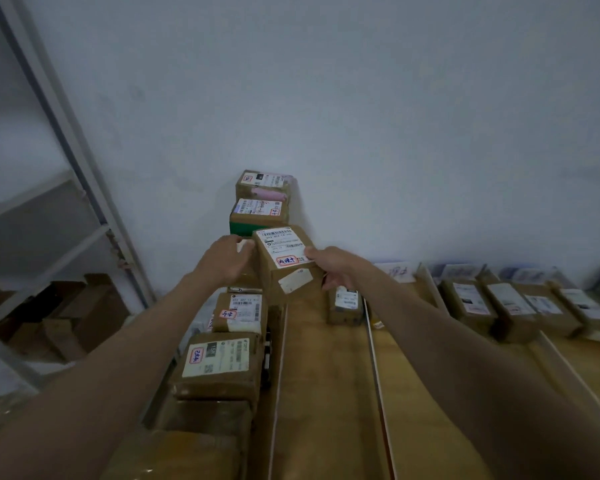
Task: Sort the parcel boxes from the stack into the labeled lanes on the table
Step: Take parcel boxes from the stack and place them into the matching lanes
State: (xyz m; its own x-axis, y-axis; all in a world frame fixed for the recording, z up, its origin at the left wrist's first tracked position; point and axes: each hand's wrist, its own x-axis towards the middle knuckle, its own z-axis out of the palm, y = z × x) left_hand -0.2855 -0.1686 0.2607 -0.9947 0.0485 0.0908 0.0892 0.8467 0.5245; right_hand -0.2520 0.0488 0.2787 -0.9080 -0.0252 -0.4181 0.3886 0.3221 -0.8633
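Against the white wall, at the far end of a wooden table, two bare hands hold a brown parcel tilted above the stack. Its white label with red-framed writing faces up. The left hand rests against the parcel's left side, fingers loosely bent. The right hand grips its right edge, thumb on the label. Two more boxes stand behind it by the wall. Further right, one small box sits in a lane, and four boxes line another.
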